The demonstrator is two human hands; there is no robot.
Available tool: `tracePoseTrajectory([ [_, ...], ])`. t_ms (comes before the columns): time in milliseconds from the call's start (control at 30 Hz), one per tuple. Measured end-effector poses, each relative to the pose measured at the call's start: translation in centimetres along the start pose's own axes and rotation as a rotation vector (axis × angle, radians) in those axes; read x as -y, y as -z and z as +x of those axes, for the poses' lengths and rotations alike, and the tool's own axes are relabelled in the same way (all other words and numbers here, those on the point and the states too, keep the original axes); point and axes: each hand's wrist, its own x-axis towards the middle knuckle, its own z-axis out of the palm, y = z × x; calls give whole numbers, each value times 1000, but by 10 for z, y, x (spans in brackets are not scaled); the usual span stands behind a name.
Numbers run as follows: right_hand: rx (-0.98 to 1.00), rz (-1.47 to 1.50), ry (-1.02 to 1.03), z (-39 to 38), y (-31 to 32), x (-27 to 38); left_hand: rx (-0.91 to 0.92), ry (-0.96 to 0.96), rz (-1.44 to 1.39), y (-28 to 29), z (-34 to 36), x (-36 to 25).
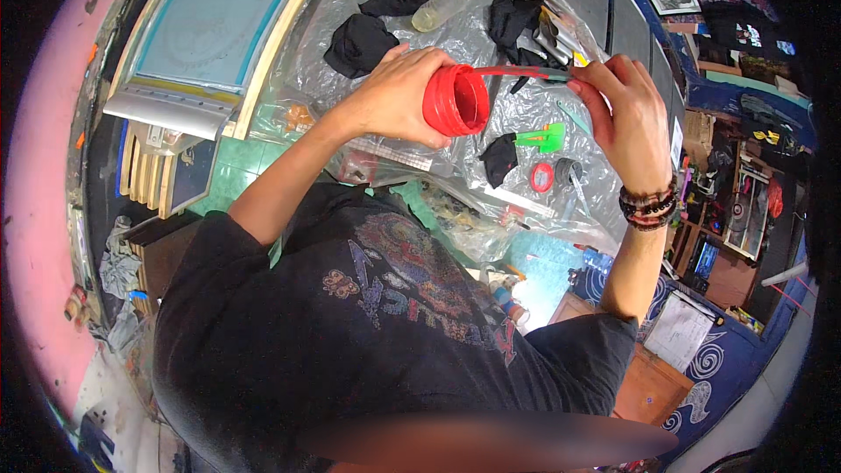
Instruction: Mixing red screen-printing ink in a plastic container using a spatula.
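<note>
My left hand point(393, 94) is closed around an open red jar point(442, 108), its mouth turned toward the right, with red paint inside. My right hand point(623, 108) pinches a long flat stirring stick point(521, 72), coated red along the part over the jar's rim. On the plastic-covered surface below lie a small black cloth point(498, 161), a green spatula point(547, 136), a red lid point(541, 177), a dark round container point(568, 172) and a thin pale tool point(575, 114).
A screen frame point(223, 17) with a metal scraper point(166, 112) stands at upper left. Black cloths point(359, 45) and a bottle with red cap point(438, 9) lie farther back on the plastic sheet point(473, 39). Cluttered wooden shelving point(723, 241) is at the right.
</note>
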Motion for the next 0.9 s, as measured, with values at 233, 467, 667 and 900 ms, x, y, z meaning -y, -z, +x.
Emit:
tracePoseTrajectory([
  [233,6,67,-58,-3,-11,-10,-29,-17,19,-3,3,5],
  [467,42,79,-117,-8,-16,-15,-81,-27,131,1,7,3],
  [667,90,147,-223,-14,-21,-14,-261,-141,248,2,6,7],
  [900,107,186,-279,-20,-23,-7,-417,-220,300,1,6,6],
])
